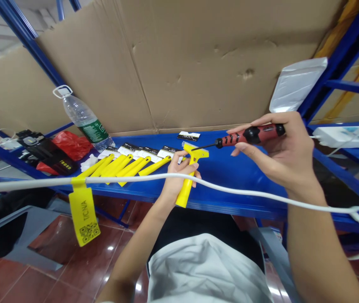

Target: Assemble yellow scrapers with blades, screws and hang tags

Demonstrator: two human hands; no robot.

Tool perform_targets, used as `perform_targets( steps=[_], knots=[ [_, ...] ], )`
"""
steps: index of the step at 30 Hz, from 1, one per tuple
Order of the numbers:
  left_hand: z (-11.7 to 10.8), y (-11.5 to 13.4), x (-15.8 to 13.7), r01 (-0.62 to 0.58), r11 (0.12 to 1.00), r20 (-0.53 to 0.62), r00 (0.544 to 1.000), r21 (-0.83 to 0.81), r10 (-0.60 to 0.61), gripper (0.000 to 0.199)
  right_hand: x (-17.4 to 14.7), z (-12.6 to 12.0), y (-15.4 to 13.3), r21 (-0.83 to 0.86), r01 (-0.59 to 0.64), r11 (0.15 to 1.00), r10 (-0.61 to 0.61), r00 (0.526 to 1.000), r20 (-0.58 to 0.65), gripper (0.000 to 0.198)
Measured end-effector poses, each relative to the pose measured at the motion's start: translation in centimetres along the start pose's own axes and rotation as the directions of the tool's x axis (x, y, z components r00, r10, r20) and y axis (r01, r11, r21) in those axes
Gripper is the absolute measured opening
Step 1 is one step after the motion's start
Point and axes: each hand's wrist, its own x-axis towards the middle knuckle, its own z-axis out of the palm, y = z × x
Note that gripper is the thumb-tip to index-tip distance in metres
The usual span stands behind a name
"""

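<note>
My left hand (179,170) is closed around a yellow scraper (186,188), its wide head up and its handle slanting down toward me. In my right hand (288,155) is a screwdriver (245,135) with a red and black handle. The screwdriver's dark shaft points left, and its tip meets the scraper's head; whether it sits in a screw is too small to tell. Left of my left hand, several more yellow scrapers (133,170) lie in a row on the blue shelf (230,176), with black and white cards (146,153) by them.
A water bottle (86,120), a black bag (46,153) and a red plastic bag (72,145) stand at the left. Cardboard (198,63) backs the shelf. A white cable (236,190) with a yellow tag (84,215) crosses in front. A power strip (340,136) is at right.
</note>
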Motion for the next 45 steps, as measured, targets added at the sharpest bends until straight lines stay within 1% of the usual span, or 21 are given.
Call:
perform_targets(
  steps=[7, 8, 11, 13, 14, 17, 20, 25, 30, 32, 36, 38, 40, 45],
  knots=[
    [0.2, 0.0, -0.1, 0.018, 1.000, 0.038, 0.999, 0.014, -0.018, 0.062, -0.1, -0.4, 1.0, -0.105, 0.003, 0.994, -0.012, 0.996, -0.092, 0.061],
    [0.2, 0.0, -0.2, 0.019, 1.000, 0.039, 0.999, 0.012, -0.020, 0.063, 0.0, -0.4, 1.1, -0.107, 0.012, 0.994, -0.021, 0.996, -0.086, 0.061],
    [0.1, 0.0, -0.1, 0.021, 1.000, 0.042, 0.999, 0.013, -0.022, 0.065, 0.1, -0.4, 1.1, -0.059, 0.024, 0.998, -0.024, 1.000, -0.003, 0.060],
    [0.1, -0.1, -0.1, 0.021, 1.000, 0.037, 0.999, 0.010, -0.022, 0.065, 0.1, -0.3, 0.9, -0.028, 0.000, 1.000, 0.002, 0.999, 0.046, 0.060],
    [0.1, -0.1, 0.0, 0.023, 1.000, 0.034, 0.999, 0.007, -0.023, 0.066, 0.1, -0.2, 0.7, -0.017, -0.012, 1.000, 0.012, 0.999, 0.049, 0.060],
    [0.1, -0.2, 0.0, 0.029, 1.000, 0.026, 0.999, 0.004, -0.029, 0.067, 0.2, 0.0, 0.3, 0.024, -0.037, 0.999, 0.036, 0.999, 0.036, 0.055],
    [0.2, -0.2, 0.0, 0.034, 0.999, 0.024, 0.999, 0.012, -0.034, 0.067, 0.1, 0.2, 0.2, 0.027, -0.035, 0.999, 0.035, 0.999, 0.019, 0.052],
    [0.1, -0.4, 0.0, 0.041, 0.999, 0.020, 0.999, 0.001, -0.041, 0.064, 0.0, 0.1, 0.9, -0.033, 0.026, 0.999, -0.027, 0.999, -0.017, 0.055],
    [-0.1, -0.8, 0.2, 0.050, 0.999, 0.012, 0.999, 0.002, -0.050, 0.063, -0.2, 0.0, 1.1, -0.137, -0.011, 0.990, -0.001, 0.996, -0.085, 0.058],
    [-0.2, -0.9, 0.3, 0.052, 0.999, 0.011, 0.999, 0.005, -0.052, 0.063, -0.1, 0.1, 1.0, -0.109, -0.022, 0.994, 0.015, 0.998, -0.060, 0.057],
    [-0.2, -1.1, 0.3, 0.051, 0.999, -0.005, 0.999, 0.013, -0.051, 0.066, 0.0, 0.3, 0.6, 0.007, -0.050, 0.999, 0.049, 0.998, 0.043, 0.056],
    [-0.3, -1.1, 0.3, 0.044, 0.999, -0.008, 0.999, 0.014, -0.044, 0.066, 0.0, 0.3, 0.4, 0.024, -0.066, 0.998, 0.064, 0.995, 0.072, 0.054],
    [-0.3, -1.0, 0.3, 0.034, 0.999, -0.002, 0.999, 0.017, -0.034, 0.066, 0.1, 0.2, 0.4, 0.001, -0.065, 0.998, 0.065, 0.996, 0.066, 0.054],
    [-0.3, -1.0, 0.3, 0.024, 0.999, 0.028, 0.999, 0.030, -0.025, 0.065, 0.1, 0.0, 0.5, -0.141, -0.022, 0.990, 0.021, 1.000, -0.005, 0.055]
  ],
)
